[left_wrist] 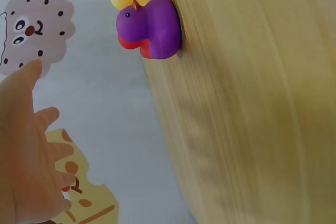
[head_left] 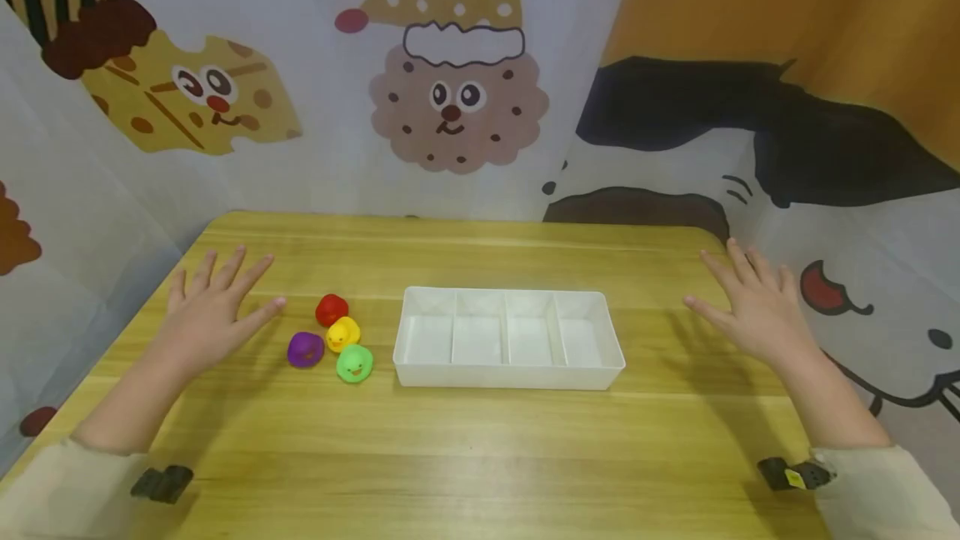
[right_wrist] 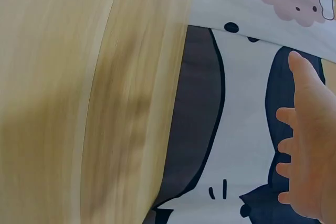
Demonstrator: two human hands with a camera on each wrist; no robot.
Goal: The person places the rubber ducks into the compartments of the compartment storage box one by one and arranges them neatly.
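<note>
Spread wide, my left hand (head_left: 206, 315) hovers over the left side of the table with nothing in it. Just right of it sits a cluster of small rubber ducks: a red duck (head_left: 332, 310), a yellow duck (head_left: 343, 334), a purple duck (head_left: 306, 350) and a green duck (head_left: 355, 364). In the left wrist view the purple duck (left_wrist: 152, 27) partly covers the red and yellow ones. A white tray with four compartments (head_left: 510, 377) stands right of the ducks, its compartments bare. On the far right my right hand (head_left: 761, 311) is raised, fingers spread, holding nothing.
The wooden table (head_left: 480, 457) has rounded far corners. Behind it and at the sides hangs a cloth (head_left: 300, 182) printed with cartoon figures. Dark devices are strapped at the left wrist (head_left: 162, 483) and right wrist (head_left: 795, 473).
</note>
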